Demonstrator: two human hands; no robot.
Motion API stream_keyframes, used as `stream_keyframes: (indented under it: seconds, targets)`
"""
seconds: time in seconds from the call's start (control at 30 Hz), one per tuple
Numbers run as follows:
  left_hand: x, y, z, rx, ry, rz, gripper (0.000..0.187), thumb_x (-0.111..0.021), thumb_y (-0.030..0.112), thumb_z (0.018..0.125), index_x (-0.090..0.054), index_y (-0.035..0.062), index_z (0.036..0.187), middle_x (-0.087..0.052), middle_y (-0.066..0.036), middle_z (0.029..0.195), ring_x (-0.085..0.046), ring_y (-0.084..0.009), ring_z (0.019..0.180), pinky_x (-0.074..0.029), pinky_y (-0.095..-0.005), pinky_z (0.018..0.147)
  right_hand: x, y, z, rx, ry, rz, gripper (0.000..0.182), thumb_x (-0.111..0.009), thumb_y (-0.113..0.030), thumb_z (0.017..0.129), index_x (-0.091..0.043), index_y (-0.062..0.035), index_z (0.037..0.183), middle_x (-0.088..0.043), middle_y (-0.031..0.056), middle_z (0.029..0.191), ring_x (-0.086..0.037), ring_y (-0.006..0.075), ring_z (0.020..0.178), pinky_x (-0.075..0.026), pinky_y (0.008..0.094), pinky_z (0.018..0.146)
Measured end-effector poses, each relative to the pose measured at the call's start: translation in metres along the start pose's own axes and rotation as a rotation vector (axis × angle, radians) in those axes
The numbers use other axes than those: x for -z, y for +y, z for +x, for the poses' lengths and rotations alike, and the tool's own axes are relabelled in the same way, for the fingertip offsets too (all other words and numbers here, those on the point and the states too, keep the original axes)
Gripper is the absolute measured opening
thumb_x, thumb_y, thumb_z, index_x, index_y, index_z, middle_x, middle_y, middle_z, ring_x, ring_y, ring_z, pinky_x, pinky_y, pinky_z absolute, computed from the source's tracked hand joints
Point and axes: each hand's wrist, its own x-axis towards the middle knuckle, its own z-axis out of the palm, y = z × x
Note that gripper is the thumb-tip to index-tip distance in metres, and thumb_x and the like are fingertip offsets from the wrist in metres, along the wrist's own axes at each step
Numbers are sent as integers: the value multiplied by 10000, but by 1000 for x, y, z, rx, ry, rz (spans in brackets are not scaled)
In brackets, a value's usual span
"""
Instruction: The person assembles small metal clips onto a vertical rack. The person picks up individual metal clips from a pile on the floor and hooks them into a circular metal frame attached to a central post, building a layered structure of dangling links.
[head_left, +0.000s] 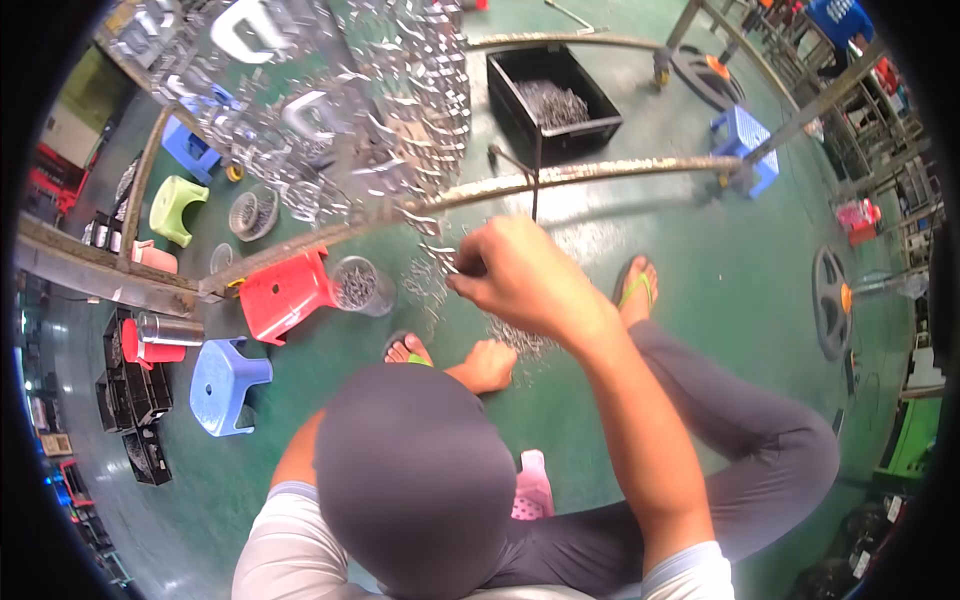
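Observation:
My right hand (512, 272) is raised beside the lower edge of a hanging mass of shiny metal parts (330, 110). Its thumb and fingers are pinched at a small curved metal piece (440, 256), which hangs at the end of a row of similar pieces. Lower down, close to the floor, my left hand (487, 366) is closed beside a heap of small metal pieces (522, 338). Whatever its fingers hold is hidden. More small pieces (426, 280) are scattered on the green floor.
A rusty frame bar (600, 170) crosses ahead, with a black crate (556, 105) of metal parts behind it. To the left stand a clear tub (362, 287) of small parts, a red stool (285, 295) and a blue stool (228, 385). A pink shoe (533, 488) lies below.

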Motion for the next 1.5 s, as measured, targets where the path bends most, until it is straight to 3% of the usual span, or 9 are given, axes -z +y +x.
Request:
stream_keyframes:
  seconds: [0.1,0.17,0.27,0.43,0.57,0.73,0.93,1.1,1.5]
  targets:
    - [-43,-14,7,-70,94,3,145,-705,54,716,-750,-19,833,-759,-211,848,-770,-353,809,-615,-479,719,-5,-11,-3,-111,50,-71,189,-769,-142,823,-772,43,864,-725,252,814,-730,410,792,-584,450,762]
    - [-46,-29,10,-22,111,-162,168,-718,47,736,-760,-29,879,-769,-189,854,-775,-314,808,-615,-447,728,-14,-17,-5,-146,124,-101,177,-713,-127,808,-718,45,765,-689,290,768,-706,474,783,-584,532,741]
    - [-14,-54,-12,169,103,-668,203,-736,52,760,-764,-39,940,-778,-163,867,-773,-273,805,-612,-416,740,-28,-23,-6,-198,237,-185,205,-743,-171,831,-755,31,796,-700,258,743,-705,460,744,-582,516,739]
    - [131,-57,-103,528,221,-1368,353,-777,107,831,-747,-65,1138,-789,-107,915,-752,-171,811,-592,-332,788,-46,-36,-2,-218,331,-222,195,-700,-151,830,-689,20,737,-701,261,764,-707,476,742,-578,544,692]
    - [269,-20,-182,617,560,-1391,294,-773,93,904,-735,-86,1134,-759,-156,929,-761,-224,854,-632,-332,795,-66,-50,1,-222,403,-273,184,-669,-155,848,-697,-11,736,-720,250,786,-730,460,748,-590,534,677]
    - [376,21,-229,199,963,-1213,276,-760,109,960,-719,-108,1125,-757,-166,973,-768,-237,846,-671,-343,766,-83,-65,6,-268,402,-364,159,-658,-142,866,-731,-36,773,-743,230,817,-753,432,767,-602,512,681]
    - [442,65,-221,23,1153,-982,273,-757,193,962,-726,-56,1069,-747,-123,928,-743,-211,834,-640,-346,673,-89,-70,9,-290,363,-373,131,-648,-104,854,-741,-36,790,-751,230,844,-761,424,799,-606,506,680]
    - [448,45,-223,82,1113,-910,279,-750,194,973,-725,-63,1080,-748,-127,937,-743,-193,798,-649,-329,671,-86,-62,4,-226,372,-389,90,-666,-78,819,-739,-30,794,-746,229,844,-758,422,811,-612,506,708]
    - [326,-35,-175,176,357,-1048,347,-794,239,957,-739,-45,1149,-771,-114,959,-737,-171,844,-609,-318,785,-54,-31,-4,-150,317,-96,206,-745,-157,835,-721,37,768,-703,283,824,-702,489,813,-577,553,764]
